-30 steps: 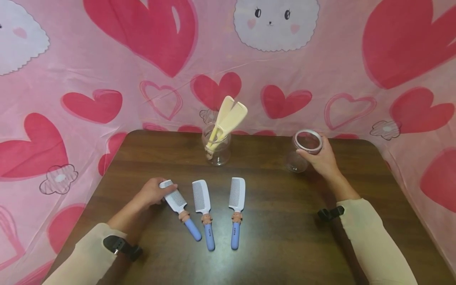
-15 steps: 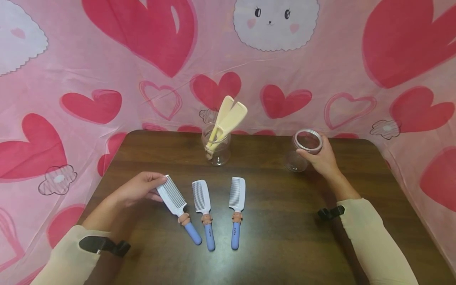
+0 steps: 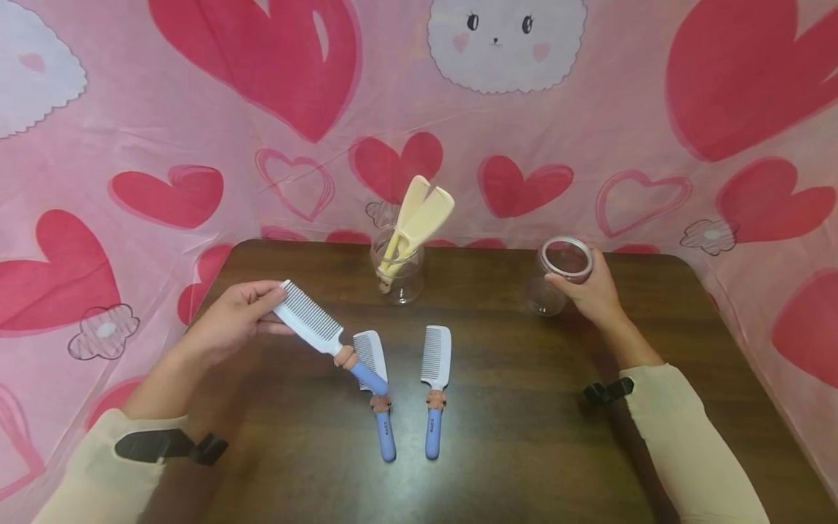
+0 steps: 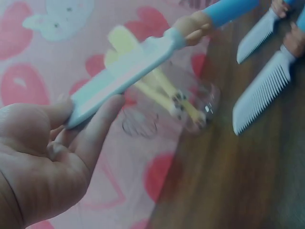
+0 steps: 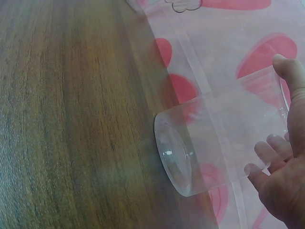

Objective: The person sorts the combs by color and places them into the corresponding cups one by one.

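My left hand pinches a white comb by the end of its toothed part. The comb has a blue handle and a small brown figure at its neck, and the handle slants down to the right, overlapping a second comb in the head view. A third, matching comb lies to the right of that one. My right hand grips a clear jar near its rim, thumb at the front. In the right wrist view the jar shows nothing inside, its base at the table.
Another clear jar stands at the back middle of the brown table. Two pale yellow combs lean in it, rising above its rim. A pink curtain with hearts hangs right behind the table's back edge.
My left hand has lifted its comb off the table, drawing it up and to the left, and the comb has turned flatter. The right hand and the jar have stayed in place.
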`<state>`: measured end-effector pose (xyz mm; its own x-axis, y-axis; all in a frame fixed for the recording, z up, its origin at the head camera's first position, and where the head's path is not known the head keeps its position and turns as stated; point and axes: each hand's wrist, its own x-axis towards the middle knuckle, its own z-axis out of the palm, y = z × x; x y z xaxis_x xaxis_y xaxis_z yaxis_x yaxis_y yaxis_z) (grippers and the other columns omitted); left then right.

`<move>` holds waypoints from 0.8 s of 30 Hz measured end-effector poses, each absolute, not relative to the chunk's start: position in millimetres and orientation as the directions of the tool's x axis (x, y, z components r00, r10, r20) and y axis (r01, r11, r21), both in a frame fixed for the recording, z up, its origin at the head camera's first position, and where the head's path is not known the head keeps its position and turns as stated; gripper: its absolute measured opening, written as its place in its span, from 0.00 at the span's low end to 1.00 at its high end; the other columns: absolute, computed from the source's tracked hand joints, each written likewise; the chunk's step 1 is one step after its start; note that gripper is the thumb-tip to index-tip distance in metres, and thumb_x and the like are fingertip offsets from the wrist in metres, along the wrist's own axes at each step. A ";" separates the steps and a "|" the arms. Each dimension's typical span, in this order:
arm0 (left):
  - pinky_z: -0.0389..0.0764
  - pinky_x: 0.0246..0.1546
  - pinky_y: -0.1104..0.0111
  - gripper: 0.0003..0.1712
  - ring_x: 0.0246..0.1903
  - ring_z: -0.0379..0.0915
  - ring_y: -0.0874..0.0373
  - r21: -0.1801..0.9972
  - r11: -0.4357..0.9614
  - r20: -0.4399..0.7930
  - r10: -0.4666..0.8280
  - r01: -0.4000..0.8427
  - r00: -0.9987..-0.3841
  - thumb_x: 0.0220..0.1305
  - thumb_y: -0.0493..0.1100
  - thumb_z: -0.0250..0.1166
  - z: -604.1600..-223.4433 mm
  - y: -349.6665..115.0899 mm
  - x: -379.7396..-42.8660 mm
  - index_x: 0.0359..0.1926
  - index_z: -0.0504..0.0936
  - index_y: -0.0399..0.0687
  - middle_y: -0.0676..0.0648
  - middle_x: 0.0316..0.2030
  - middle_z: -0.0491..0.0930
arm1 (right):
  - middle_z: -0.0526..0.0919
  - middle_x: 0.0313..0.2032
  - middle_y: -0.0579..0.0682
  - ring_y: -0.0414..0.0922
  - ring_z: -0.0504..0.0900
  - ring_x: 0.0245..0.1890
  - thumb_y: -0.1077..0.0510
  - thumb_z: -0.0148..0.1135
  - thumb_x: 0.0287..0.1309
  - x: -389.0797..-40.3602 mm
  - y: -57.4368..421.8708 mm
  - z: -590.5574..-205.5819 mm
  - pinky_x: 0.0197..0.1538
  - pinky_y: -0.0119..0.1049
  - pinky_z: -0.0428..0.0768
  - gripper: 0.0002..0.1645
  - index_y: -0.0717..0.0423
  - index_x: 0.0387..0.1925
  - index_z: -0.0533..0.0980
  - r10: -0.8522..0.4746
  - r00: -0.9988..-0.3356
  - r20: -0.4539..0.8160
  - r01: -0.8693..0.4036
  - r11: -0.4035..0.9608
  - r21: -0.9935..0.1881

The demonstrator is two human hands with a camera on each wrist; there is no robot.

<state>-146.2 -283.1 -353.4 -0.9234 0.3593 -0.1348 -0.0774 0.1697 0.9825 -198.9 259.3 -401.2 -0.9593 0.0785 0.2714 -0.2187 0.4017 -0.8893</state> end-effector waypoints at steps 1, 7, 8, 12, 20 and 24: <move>0.85 0.45 0.62 0.26 0.44 0.87 0.54 0.987 0.151 -0.104 0.349 -0.054 -0.931 0.78 0.38 0.55 -349.2 -280.1 -147.1 0.64 0.65 0.18 0.44 0.46 0.84 | 0.70 0.62 0.69 0.57 0.69 0.62 0.70 0.73 0.52 -199.1 259.3 -401.1 0.63 0.31 0.69 0.44 0.75 0.67 0.60 0.079 -0.960 0.270 -0.217 0.406 -0.888; 0.84 0.44 0.62 0.26 0.45 0.87 0.55 0.996 0.083 0.010 0.298 0.037 -0.954 0.78 0.37 0.55 -330.8 -254.6 -154.0 0.65 0.65 0.18 0.40 0.48 0.84 | 0.70 0.62 0.69 0.59 0.69 0.62 0.69 0.73 0.53 -196.3 260.1 -402.9 0.64 0.33 0.69 0.44 0.74 0.67 0.60 0.076 -0.964 0.254 -0.201 0.418 -0.886; 0.84 0.44 0.63 0.26 0.45 0.87 0.56 0.996 0.079 0.020 0.289 0.045 -0.957 0.78 0.37 0.55 -328.3 -249.4 -155.2 0.66 0.65 0.18 0.40 0.48 0.84 | 0.70 0.62 0.69 0.59 0.69 0.62 0.70 0.73 0.53 -195.7 260.4 -403.2 0.64 0.34 0.69 0.44 0.74 0.67 0.60 0.074 -0.964 0.255 -0.204 0.414 -0.887; 0.84 0.45 0.63 0.27 0.45 0.86 0.57 0.996 0.056 0.052 0.249 0.068 -0.967 0.78 0.38 0.55 -317.5 -229.3 -161.7 0.67 0.64 0.20 0.41 0.48 0.82 | 0.70 0.62 0.68 0.58 0.69 0.62 0.70 0.73 0.53 -195.1 259.6 -402.3 0.65 0.38 0.68 0.44 0.73 0.67 0.60 0.073 -0.964 0.254 -0.203 0.411 -0.889; 0.85 0.45 0.64 0.26 0.44 0.86 0.58 0.990 0.024 0.131 0.241 0.141 -0.962 0.78 0.39 0.55 -288.5 -192.5 -184.4 0.67 0.67 0.23 0.40 0.49 0.82 | 0.69 0.62 0.70 0.60 0.69 0.62 0.69 0.73 0.54 -198.0 260.4 -401.6 0.63 0.31 0.69 0.45 0.75 0.68 0.59 0.071 -0.965 0.254 -0.207 0.394 -0.896; 0.85 0.45 0.62 0.24 0.42 0.86 0.58 0.988 -0.024 0.151 0.233 0.150 -0.961 0.78 0.37 0.54 -280.0 -170.2 -197.4 0.67 0.68 0.23 0.32 0.52 0.80 | 0.69 0.62 0.70 0.62 0.68 0.62 0.70 0.72 0.54 -198.5 260.4 -401.4 0.60 0.23 0.69 0.45 0.75 0.68 0.58 0.071 -0.964 0.256 -0.211 0.382 -0.900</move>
